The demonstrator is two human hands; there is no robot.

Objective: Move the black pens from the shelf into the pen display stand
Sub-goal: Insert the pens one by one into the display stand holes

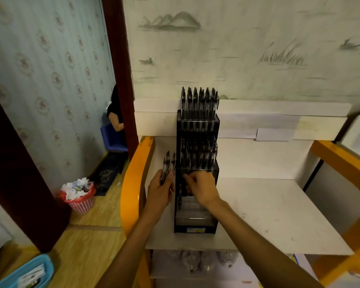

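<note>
The left hand [160, 189], just left of centre in the frame, is gripping a small bundle of black pens [167, 166], their long axes standing nearly upright, tips pointing up. The pen display stand [196, 173] is sitting at centre on the white shelf [279, 215], its upper two tiers already filled. The right hand [202, 189] is reaching into the lower tier with curled fingers, probably pinching a pen, though blur is hiding it. The bundle is lying just beside the stand, immediately left of the right hand.
</note>
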